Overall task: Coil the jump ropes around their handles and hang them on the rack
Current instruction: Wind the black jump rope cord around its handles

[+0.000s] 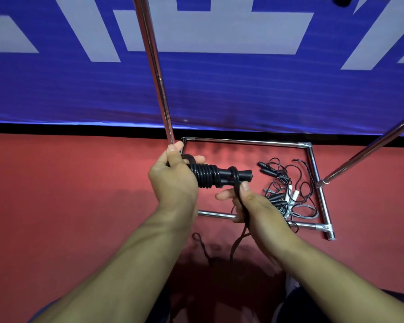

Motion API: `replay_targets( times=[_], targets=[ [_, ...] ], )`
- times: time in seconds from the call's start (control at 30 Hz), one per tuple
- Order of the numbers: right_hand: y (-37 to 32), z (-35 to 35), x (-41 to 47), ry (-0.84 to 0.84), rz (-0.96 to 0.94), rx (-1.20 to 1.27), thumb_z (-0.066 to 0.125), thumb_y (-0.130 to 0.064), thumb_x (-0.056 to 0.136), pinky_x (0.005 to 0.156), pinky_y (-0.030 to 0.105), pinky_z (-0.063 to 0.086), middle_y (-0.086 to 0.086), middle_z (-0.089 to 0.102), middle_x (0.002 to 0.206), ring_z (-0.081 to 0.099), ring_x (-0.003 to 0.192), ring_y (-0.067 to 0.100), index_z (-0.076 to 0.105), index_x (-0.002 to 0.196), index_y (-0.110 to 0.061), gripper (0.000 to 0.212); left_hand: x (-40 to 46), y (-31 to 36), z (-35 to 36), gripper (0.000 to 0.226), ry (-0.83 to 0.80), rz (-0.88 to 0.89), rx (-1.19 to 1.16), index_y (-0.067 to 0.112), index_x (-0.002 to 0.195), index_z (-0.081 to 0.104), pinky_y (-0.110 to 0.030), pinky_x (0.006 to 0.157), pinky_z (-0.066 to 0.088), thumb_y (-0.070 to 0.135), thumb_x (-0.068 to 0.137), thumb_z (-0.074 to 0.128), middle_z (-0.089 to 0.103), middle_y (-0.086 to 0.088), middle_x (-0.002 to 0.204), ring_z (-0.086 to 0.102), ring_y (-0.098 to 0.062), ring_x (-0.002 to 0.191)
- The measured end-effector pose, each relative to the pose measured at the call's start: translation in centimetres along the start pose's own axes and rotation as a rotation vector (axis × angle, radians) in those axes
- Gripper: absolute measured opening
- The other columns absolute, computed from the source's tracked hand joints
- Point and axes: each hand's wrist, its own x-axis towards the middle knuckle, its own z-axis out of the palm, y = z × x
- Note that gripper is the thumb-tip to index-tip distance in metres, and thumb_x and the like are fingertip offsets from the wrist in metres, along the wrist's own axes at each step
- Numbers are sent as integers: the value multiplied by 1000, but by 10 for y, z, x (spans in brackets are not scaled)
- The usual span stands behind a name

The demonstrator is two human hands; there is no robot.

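- The left hand (173, 180) is gripping the paired black handles (219, 177), already part-wound.
- The right hand (247, 203) is pinching the loose rope (239, 238), laying another turn.
- Next, I'd judge: keep tension, finish coiling, then hang it on the rack (154, 66).

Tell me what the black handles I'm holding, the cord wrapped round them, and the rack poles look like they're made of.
The black flared jump rope handles look like moulded plastic or rubber, matte with a dull sheen. The black cord coiled around them seems smooth PVC or rubber: glossy highlights along each turn. The shiny silver rack poles look like chromed or polished steel tube, showing bright mirror-like streaks.
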Motion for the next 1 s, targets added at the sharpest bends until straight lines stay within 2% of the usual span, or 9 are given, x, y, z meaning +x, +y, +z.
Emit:
replay_targets(
  times=[0.07,0.2,0.37,0.5,0.6,0.73,0.8,0.87,1.0],
  targets=[
    [5,1,1,-9,-31,39,43,-72,90,78,30,46,-9,45,62,48,68,11,76,84,-25,58,0,0,-1,27,-3,5,-6,24,101,65,-29,61,55,30,108,40,69,3,56,61,-9,50],
    [5,0,4,-25,15,188,61,-66,71,75,28,46,4,60,66,58,68,16,76,71,-23,46,0,0,-1,28,-16,-3,-10,26,95,65,-36,70,58,29,108,40,69,3,56,61,-12,54],
    [-6,-1,1,-73,125,426,73,-42,82,57,28,35,8,43,65,37,48,13,72,68,-15,30,2,0,-1,28,-4,4,-14,25,97,65,-35,67,59,29,108,40,69,2,57,63,-13,55],
    [-16,-3,1,54,158,419,57,-37,92,50,28,21,3,32,59,22,48,13,61,56,-17,42,2,0,0,27,-4,30,-11,26,97,65,-33,66,58,28,108,40,69,2,56,63,-12,55],
    [-16,-5,-1,147,-2,130,57,-48,94,48,26,18,2,28,54,22,49,16,59,56,-19,47,5,-1,-1,27,18,67,19,29,96,65,-26,61,54,29,107,41,69,2,57,62,-9,53],
    [-15,-12,-5,279,-210,-365,54,-45,96,47,24,27,-10,42,47,35,45,7,63,68,-24,35,6,-3,-2,28,-3,98,70,31,93,66,-29,64,56,31,106,42,70,0,60,64,-13,59],
    [-18,-17,-6,326,-271,-575,44,-53,94,49,30,36,-7,53,49,45,46,9,56,78,-28,32,7,-2,-3,28,-10,119,102,31,94,67,-24,60,54,30,106,42,70,0,59,64,-11,58],
    [-21,-23,-6,382,-311,-692,42,-60,91,52,38,42,-2,57,52,52,50,19,48,84,-28,33,5,-2,-2,28,-17,137,132,30,95,68,-21,57,53,29,106,42,70,0,59,64,-8,55],
    [-20,-25,-7,452,-474,-840,49,-46,93,51,39,45,-4,56,55,54,54,29,45,87,-27,21,-3,-7,0,29,-78,194,162,30,95,67,-29,61,58,25,106,41,66,2,54,67,-10,56]
  ],
)
